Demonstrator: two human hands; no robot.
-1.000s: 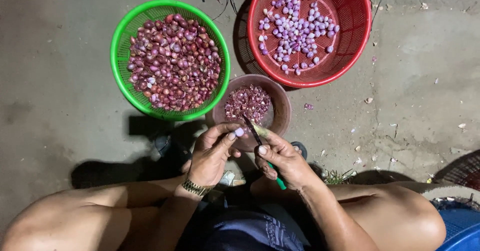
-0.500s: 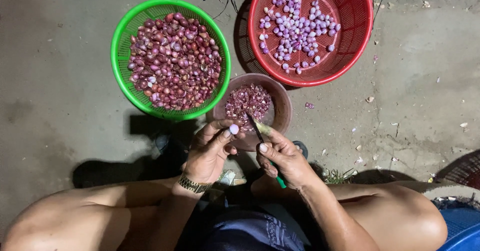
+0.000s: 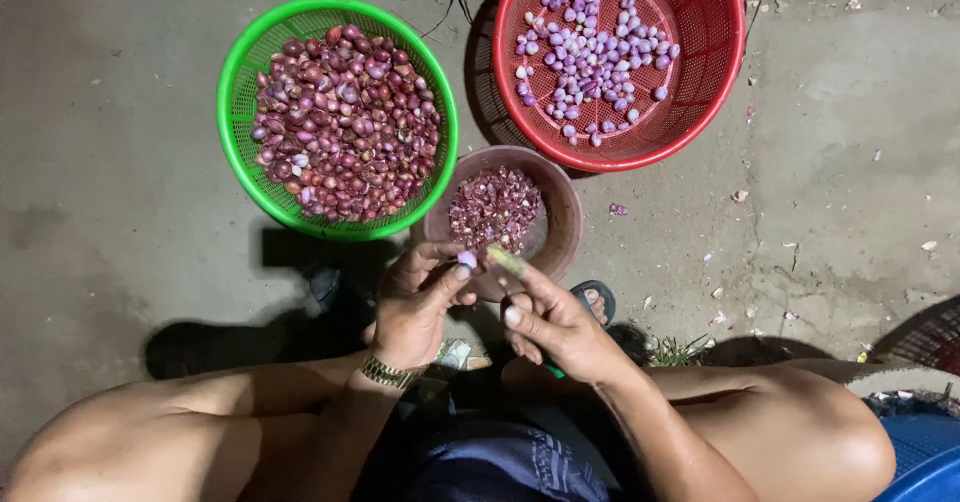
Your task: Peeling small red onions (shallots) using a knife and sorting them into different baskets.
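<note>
The left hand point(image 3: 415, 302) pinches a small pale purple peeled shallot point(image 3: 466, 259) at its fingertips, just over the six o'clock rim of the round brown bowl of skins point(image 3: 560, 212); the right hand point(image 3: 555, 322) is closed around a green-handled paring knife point(image 3: 507, 260), blade tip beside the shallot. A green plastic basket of unpeeled red shallots point(image 3: 240, 112) sits at eleven o'clock; a red plastic basket of peeled ones point(image 3: 720, 72) at one o'clock.

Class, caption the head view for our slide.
Left hand holds a shallot; right hand holds a knife above brown bowl.
</note>
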